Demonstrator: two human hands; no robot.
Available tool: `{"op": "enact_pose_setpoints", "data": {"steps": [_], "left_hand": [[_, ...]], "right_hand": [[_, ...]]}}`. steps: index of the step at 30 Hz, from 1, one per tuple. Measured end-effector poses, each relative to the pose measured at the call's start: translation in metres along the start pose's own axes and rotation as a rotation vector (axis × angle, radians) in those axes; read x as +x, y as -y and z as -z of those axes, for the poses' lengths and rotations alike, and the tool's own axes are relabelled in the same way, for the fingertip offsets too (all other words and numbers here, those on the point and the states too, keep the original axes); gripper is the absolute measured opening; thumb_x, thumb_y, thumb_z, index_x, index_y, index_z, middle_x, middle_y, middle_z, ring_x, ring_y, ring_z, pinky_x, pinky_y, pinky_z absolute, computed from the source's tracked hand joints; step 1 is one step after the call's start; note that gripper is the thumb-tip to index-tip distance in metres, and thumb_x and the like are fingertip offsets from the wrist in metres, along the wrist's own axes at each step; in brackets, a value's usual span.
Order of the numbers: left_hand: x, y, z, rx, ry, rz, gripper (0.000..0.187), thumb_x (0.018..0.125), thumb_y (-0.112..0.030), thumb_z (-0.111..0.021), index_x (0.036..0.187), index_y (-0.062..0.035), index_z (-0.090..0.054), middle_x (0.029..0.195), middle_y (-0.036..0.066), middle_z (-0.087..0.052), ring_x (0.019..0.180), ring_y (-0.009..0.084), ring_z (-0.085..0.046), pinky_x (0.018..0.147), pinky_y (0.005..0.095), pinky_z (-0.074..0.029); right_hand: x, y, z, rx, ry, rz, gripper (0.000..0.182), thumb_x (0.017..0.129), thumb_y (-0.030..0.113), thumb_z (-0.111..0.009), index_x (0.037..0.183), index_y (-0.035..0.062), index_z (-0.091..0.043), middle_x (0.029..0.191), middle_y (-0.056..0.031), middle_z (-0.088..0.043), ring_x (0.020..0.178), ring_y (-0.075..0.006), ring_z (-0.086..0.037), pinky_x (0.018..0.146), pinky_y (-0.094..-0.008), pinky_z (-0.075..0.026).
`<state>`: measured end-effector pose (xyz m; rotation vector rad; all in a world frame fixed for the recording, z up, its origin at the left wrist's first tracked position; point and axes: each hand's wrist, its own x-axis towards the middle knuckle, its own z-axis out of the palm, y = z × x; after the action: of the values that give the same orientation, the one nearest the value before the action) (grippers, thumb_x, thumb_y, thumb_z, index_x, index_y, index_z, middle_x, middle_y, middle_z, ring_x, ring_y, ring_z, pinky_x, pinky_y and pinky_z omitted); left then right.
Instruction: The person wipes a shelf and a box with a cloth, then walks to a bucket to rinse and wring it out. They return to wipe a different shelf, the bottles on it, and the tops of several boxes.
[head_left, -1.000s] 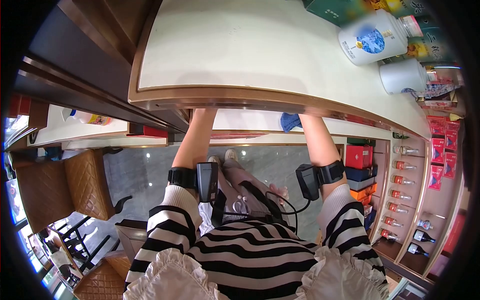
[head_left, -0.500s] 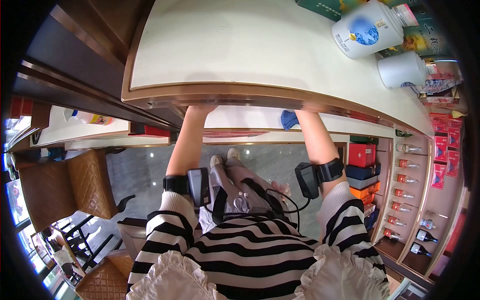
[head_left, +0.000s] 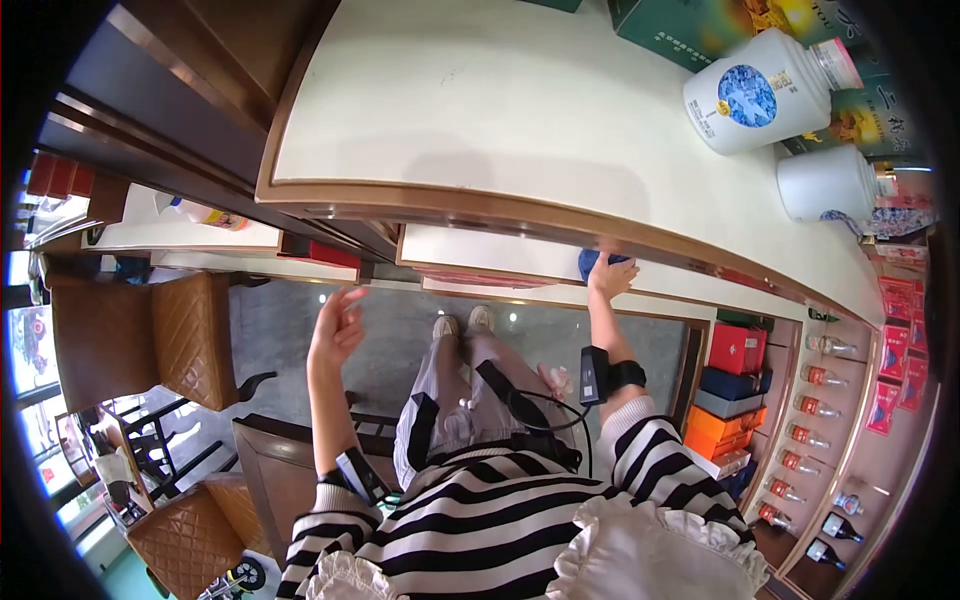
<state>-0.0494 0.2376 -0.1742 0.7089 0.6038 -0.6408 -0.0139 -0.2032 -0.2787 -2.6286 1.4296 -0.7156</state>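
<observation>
My left hand (head_left: 338,326) is raised over the floor in front of the shelves. Its fingers are loosely bent and apart, with nothing in them. My right hand (head_left: 612,276) is at the lower shelf (head_left: 490,250), right beside a crumpled blue cloth (head_left: 590,264). Its fingers are spread, and it partly covers the cloth; whether they touch is hard to make out. Above both hands runs the brown edge of the upper white shelf (head_left: 480,110).
White bottles with blue prints, one a large bottle (head_left: 745,97), stand by green boxes (head_left: 665,30) on the upper shelf. To the right are a red box (head_left: 737,348) and racked small bottles (head_left: 815,407). Brown chairs (head_left: 110,330) stand at left; a dark wooden chair (head_left: 290,480) is close by.
Both hands have come out from beneath the upper shelf. My left hand moved left and back towards me; my right drew back beside the blue cloth. The view shifted slightly.
</observation>
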Motion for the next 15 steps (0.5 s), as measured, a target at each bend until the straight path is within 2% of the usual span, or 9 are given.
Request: {"op": "enact_pose_setpoints", "data": {"steps": [2, 4, 6, 7, 9, 10, 13, 14, 15], "left_hand": [[-0.022, 0.002, 0.019, -0.026, -0.037, -0.044, 0.03, 0.082, -0.031, -0.04, 0.091, -0.0057, -0.054, 0.049, -0.002, -0.044, 0.028, 0.0035, -0.018, 0.027, 0.0178, -0.014], [-0.044, 0.007, 0.034, -0.131, -0.101, -0.146, 0.03, 0.082, -0.03, -0.04, 0.093, -0.0055, -0.053, 0.054, -0.001, -0.05, 0.028, 0.0038, -0.019, 0.027, 0.0176, -0.015], [-0.062, 0.015, 0.048, -0.177, -0.15, -0.176, 0.029, 0.081, -0.029, -0.04, 0.095, -0.0055, -0.052, 0.057, 0.0, -0.052, 0.028, 0.0038, -0.02, 0.028, 0.0174, -0.015], [-0.069, 0.018, 0.056, -0.229, -0.197, -0.211, 0.029, 0.081, -0.028, -0.04, 0.096, -0.0055, -0.051, 0.059, 0.001, -0.054, 0.029, 0.0037, -0.021, 0.028, 0.0171, -0.016], [-0.077, 0.026, 0.075, -0.255, -0.172, -0.231, 0.029, 0.081, -0.028, -0.04, 0.098, -0.0055, -0.05, 0.059, 0.001, -0.054, 0.029, 0.0037, -0.022, 0.028, 0.0171, -0.016], [-0.08, 0.032, 0.085, -0.278, -0.148, -0.248, 0.03, 0.081, -0.027, -0.04, 0.099, -0.0055, -0.049, 0.06, 0.001, -0.054, 0.029, 0.0037, -0.023, 0.028, 0.0171, -0.016], [-0.084, 0.039, 0.088, -0.299, -0.141, -0.256, 0.031, 0.081, -0.027, -0.041, 0.101, -0.0058, -0.049, 0.061, 0.001, -0.055, 0.03, 0.0039, -0.023, 0.028, 0.0173, -0.016], [-0.085, 0.038, 0.086, -0.309, -0.15, -0.257, 0.031, 0.081, -0.027, -0.041, 0.102, -0.0058, -0.049, 0.061, 0.001, -0.055, 0.03, 0.004, -0.022, 0.029, 0.0172, -0.016], [-0.086, 0.037, 0.081, -0.305, -0.15, -0.264, 0.031, 0.081, -0.027, -0.041, 0.102, -0.0058, -0.049, 0.061, 0.001, -0.055, 0.03, 0.004, -0.022, 0.029, 0.0172, -0.016]], "right_hand": [[-0.002, 0.024, 0.025, 0.318, 0.014, 0.069, 0.061, 0.067, 0.039, -0.057, 0.106, -0.0057, -0.042, 0.113, -0.0257, -0.035, 0.105, -0.0358, -0.033, 0.085, -0.0437, -0.031], [-0.007, 0.025, 0.019, 0.317, -0.077, 0.145, 0.056, 0.066, 0.035, -0.058, 0.104, -0.0044, -0.044, 0.112, -0.0249, -0.035, 0.102, -0.0367, -0.036, 0.082, -0.0431, -0.033], [-0.016, 0.036, 0.029, 0.548, 0.003, -0.068, 0.048, 0.066, 0.031, -0.058, 0.1, -0.0019, -0.048, 0.107, -0.022, -0.042, 0.097, -0.0364, -0.04, 0.08, -0.0425, -0.034], [-0.019, 0.037, 0.025, 0.668, -0.039, 0.009, 0.037, 0.069, 0.029, -0.055, 0.093, 0.0009, -0.053, 0.098, -0.0193, -0.05, 0.091, -0.0345, -0.045, 0.077, -0.0416, -0.035], [-0.035, 0.038, 0.02, 0.771, 0.255, -0.025, 0.029, 0.071, 0.027, -0.051, 0.087, 0.003, -0.055, 0.088, -0.017, -0.055, 0.082, -0.0324, -0.05, 0.073, -0.0408, -0.038], [-0.048, 0.041, 0.02, 0.394, 0.308, 0.277, 0.022, 0.072, 0.022, -0.047, 0.08, 0.0035, -0.057, 0.078, -0.0162, -0.057, 0.073, -0.0324, -0.052, 0.067, -0.0417, -0.04], [-0.108, 0.082, 0.012, 0.468, 0.437, 0.468, 0.012, 0.063, 0.009, -0.053, 0.054, 0.0021, -0.051, 0.054, -0.0149, -0.051, 0.052, -0.0338, -0.049, 0.052, -0.0423, -0.037], [-0.122, 0.101, 0.028, 0.527, 0.499, 0.534, 0.015, 0.066, 0.014, -0.052, 0.058, 0.0012, -0.052, 0.053, -0.0152, -0.051, 0.053, -0.0345, -0.049, 0.054, -0.0432, -0.038], [-0.129, 0.114, 0.037, 0.442, 0.805, 0.672, 0.016, 0.068, 0.014, -0.052, 0.072, -0.0015, -0.052, 0.062, -0.0169, -0.053, 0.06, -0.0345, -0.051, 0.057, -0.0437, -0.039]]}}
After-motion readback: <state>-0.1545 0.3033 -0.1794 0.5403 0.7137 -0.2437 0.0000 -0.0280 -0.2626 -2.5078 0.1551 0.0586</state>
